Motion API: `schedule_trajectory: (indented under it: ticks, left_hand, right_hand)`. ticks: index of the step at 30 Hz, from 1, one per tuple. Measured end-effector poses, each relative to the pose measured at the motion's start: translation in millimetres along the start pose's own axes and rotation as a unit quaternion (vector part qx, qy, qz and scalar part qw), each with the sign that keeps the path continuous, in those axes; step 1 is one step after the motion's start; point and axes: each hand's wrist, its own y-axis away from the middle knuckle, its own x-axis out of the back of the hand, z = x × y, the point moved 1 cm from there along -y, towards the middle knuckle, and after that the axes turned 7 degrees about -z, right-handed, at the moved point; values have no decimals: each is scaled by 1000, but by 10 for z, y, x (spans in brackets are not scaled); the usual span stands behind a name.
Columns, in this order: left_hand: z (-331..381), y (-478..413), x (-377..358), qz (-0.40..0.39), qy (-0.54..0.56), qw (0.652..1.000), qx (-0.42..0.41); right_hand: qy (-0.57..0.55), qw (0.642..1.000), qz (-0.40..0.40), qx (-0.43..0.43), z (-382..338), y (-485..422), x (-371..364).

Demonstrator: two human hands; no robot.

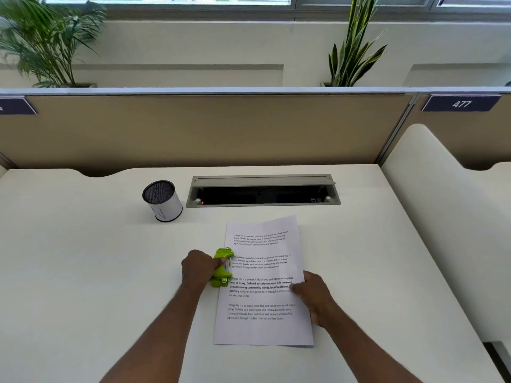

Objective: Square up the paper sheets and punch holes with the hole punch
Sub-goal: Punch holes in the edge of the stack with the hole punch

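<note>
Matt white desk [83, 272]; thin printed paper sheets [262, 330]; glossy green plastic hole punch [222, 268]; mesh-topped cup [161, 200].

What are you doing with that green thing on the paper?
A person is punching holes in paper. The left hand holds the green hole punch against the left edge of the paper sheets, which lie flat on the white desk. The right hand presses on the right side of the sheets.

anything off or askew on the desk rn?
Minor only: the paper sheets aren't squared, a lower sheet's corner fans out at top right. The hole punch sits on their left edge. Nothing spilled or damaged.
</note>
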Motion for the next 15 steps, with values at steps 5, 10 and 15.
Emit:
schedule_trajectory:
  ticks: [5,10,15]
  left_hand:
    - [-15,-23,-20,-5,-7,1000,21]
    - [-3,-5,-15,-1,-14,1000,21]
    - [-7,93,-94,0,-21,1000,3]
  right_hand:
    - [2,1000,-6,-9,23,-45,15]
    - [0,1000,-8,-11,5,-71,24]
    - [-16,1000,-11,-10,22,-74,26]
